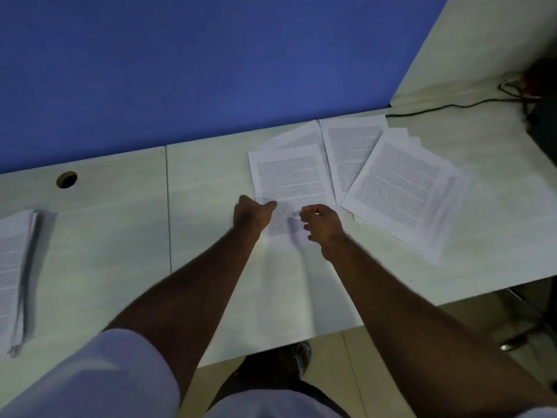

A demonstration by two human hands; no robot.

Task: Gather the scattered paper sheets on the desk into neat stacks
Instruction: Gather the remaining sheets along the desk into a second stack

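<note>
While both hands reach a printed sheet, bare desk spreads leftward.
Left hand pinches its edge; right hand hovers, fingers curled, holding nothing.

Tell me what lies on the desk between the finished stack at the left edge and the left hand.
Head view: only bare desk with a seam line separates the finished stack from the left hand. No loose sheets lie there.

printed text lines on the paper sheets, too blurred to read
</note>
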